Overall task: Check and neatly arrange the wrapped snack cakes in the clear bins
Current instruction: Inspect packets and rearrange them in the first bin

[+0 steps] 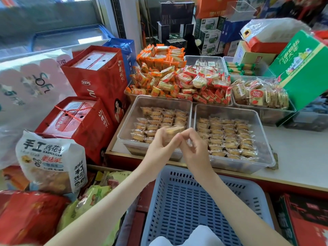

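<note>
A pale counter [292, 157] with a wooden lip carries rows of clear plastic bins in a crowded shop. Stacked cartons and dark gift boxes fill the far side, and a glass-topped chest freezer [67, 36] stands far left. Two red paper gift bags [99, 75] stand against the counter's left end, with a white crinkly snack sack [51, 160] nearer. A green cardboard carton [301, 68] tilts over the bins at the right. Near the person, below the counter edge, sits a blue slotted plastic basket [186, 201].

Both bare forearms reach forward over the basket, and the hands meet above the near edge of the left clear bin [127, 119]. The left hand [160, 148] has its fingers curled round one wrapped snack cake [174, 129] (blurred, tan under glossy film), raised over the bin. The right hand [193, 148] arches its index finger and thumb towards the same cake, fingertips against the left hand's. Whether it pinches the wrapper I cannot tell.

In the left clear bin, small tan square cakes [159, 119] in transparent crimped wrappers lie in rows across the far and right part. The right clear bin [264, 144], just beside it, holds tighter rows of similar tan cakes [227, 137]. Farther back, bins are heaped with orange foil packets [159, 68] and red-and-white packets [204, 84].
</note>
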`<state>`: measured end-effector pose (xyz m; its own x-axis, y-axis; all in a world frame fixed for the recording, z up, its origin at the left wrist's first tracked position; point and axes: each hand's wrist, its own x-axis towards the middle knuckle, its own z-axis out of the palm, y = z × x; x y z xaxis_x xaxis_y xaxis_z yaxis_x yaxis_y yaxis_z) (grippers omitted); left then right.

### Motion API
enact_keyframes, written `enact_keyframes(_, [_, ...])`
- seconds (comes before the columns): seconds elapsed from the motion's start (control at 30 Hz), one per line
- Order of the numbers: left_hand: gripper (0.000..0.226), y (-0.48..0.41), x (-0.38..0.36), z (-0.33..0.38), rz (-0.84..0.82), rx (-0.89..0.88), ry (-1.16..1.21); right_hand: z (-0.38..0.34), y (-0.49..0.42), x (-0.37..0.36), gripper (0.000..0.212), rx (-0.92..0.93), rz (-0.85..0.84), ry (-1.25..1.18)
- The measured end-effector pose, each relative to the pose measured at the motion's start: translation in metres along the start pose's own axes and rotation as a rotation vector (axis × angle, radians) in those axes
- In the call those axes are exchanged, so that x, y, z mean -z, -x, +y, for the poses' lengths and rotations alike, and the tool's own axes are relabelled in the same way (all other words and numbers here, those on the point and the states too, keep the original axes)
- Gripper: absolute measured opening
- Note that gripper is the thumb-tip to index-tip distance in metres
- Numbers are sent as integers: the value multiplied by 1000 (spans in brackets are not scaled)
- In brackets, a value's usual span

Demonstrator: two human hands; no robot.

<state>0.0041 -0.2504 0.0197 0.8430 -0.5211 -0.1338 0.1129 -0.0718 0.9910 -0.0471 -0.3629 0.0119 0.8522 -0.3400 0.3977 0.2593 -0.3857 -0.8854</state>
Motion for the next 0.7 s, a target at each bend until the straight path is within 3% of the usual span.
enact_keyframes(0.07, [56,-5,3,0,25,19,146,-3,-1,1,17,31,-46,-36])
enact_keyframes(0.13, [37,-11,9,1,21,43,256,-6,-3,6,16,3,-40,-99])
enact_keyframes(0.27, [32,-19,25,-2,-48,91,456,-1,-12,17,24,-238,84,-79])
enact_keyframes(0.33, [35,-19,31,-1,-96,110,532,4,-19,20,26,-405,15,-103])
enact_keyframes(0.4, [38,-20,34,-2,-131,126,569,6,-24,21,22,-512,-46,-229])
enact_keyframes(0.7, [40,-29,50,-6,-127,130,528,3,-38,7,12,-544,53,-274])
